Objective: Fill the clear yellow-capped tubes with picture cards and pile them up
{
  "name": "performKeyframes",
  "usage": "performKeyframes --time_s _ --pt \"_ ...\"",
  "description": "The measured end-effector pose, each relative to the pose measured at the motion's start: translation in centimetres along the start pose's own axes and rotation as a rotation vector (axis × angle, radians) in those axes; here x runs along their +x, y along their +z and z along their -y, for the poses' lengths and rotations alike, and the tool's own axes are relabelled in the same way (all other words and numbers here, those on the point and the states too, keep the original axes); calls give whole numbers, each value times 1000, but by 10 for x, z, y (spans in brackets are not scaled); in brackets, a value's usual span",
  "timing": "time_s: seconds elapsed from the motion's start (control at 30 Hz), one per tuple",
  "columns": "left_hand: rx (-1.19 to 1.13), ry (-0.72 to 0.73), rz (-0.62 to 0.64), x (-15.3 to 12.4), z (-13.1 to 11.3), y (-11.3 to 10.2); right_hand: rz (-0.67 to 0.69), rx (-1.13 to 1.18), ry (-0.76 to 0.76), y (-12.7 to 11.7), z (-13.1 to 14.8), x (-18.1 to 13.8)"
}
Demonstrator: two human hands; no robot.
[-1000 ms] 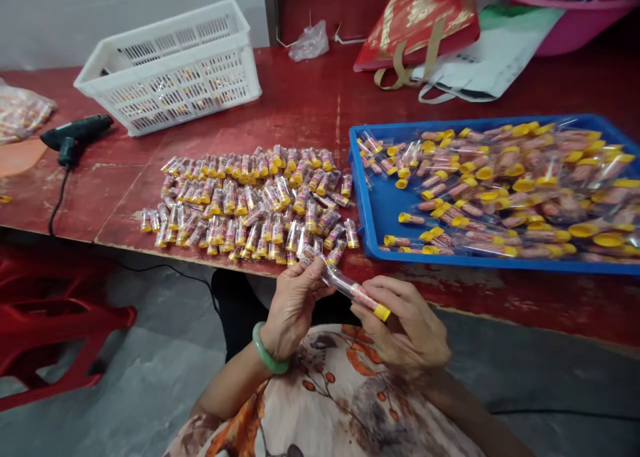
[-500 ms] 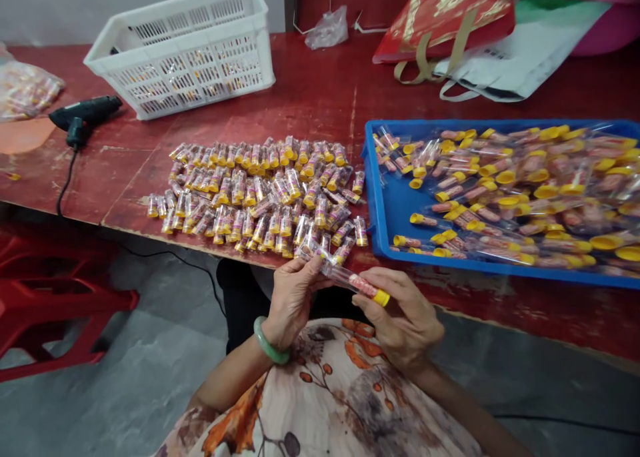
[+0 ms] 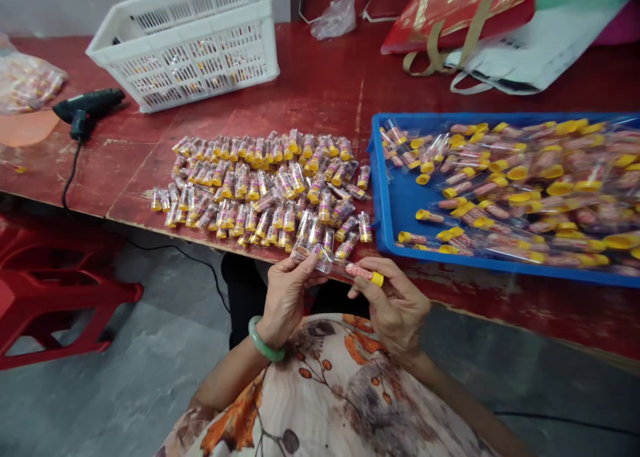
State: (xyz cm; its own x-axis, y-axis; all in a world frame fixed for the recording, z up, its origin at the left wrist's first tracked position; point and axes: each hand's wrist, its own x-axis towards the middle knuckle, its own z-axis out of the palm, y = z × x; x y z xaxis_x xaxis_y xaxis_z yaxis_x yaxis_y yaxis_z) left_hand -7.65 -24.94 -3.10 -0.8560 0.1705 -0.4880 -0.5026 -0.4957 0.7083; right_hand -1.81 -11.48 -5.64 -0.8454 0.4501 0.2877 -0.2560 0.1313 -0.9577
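My left hand (image 3: 286,296), with a green bangle on its wrist, pinches the clear end of a small plastic-wrapped tube (image 3: 350,270) with a yellow cap. My right hand (image 3: 395,307) grips the same tube at its capped end. Both hands hover just below the front edge of the red table (image 3: 320,90). Directly above them lies a spread of several small wrapped tubes (image 3: 260,187) in rows. A blue tray (image 3: 395,207) to the right holds several longer yellow-capped tubes in clear wrappers.
A white slotted basket (image 3: 190,40) stands at the back left. A black glue gun (image 3: 87,107) with its cord lies at the left. Bags (image 3: 480,24) lie at the back right. A red stool (image 3: 55,290) stands on the floor at the left.
Both hands with the tube have risen closer to the table's front edge. The view has shifted, so table items sit slightly further right and higher in frame.
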Motion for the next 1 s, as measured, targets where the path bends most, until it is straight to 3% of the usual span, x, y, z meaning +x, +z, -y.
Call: performKeyframes --time_s 0.1,0.23,0.3,0.37,0.5,0.73,0.9,1.0 --pt "10 16 -13 1 1 -3 -15 -15 -30 2 -2 -1" --pt "-7 34 -38 0 1 -4 7 -287 -385 0 -1 1" --pt "-30 49 -53 0 0 -4 31 -340 -488 -1 1 1" --pt "-41 61 -50 0 0 -3 58 -301 -438 -1 3 0" --pt "-11 21 -5 -3 2 -3 36 -156 -166 2 2 0" --pt "-25 2 3 -7 2 -2 31 -361 -516 3 -2 0" --pt "-3 -65 108 -8 6 -3 95 -296 -512 8 -6 1" --pt "-7 -76 124 -9 6 -5 279 -227 -430 4 -6 5"
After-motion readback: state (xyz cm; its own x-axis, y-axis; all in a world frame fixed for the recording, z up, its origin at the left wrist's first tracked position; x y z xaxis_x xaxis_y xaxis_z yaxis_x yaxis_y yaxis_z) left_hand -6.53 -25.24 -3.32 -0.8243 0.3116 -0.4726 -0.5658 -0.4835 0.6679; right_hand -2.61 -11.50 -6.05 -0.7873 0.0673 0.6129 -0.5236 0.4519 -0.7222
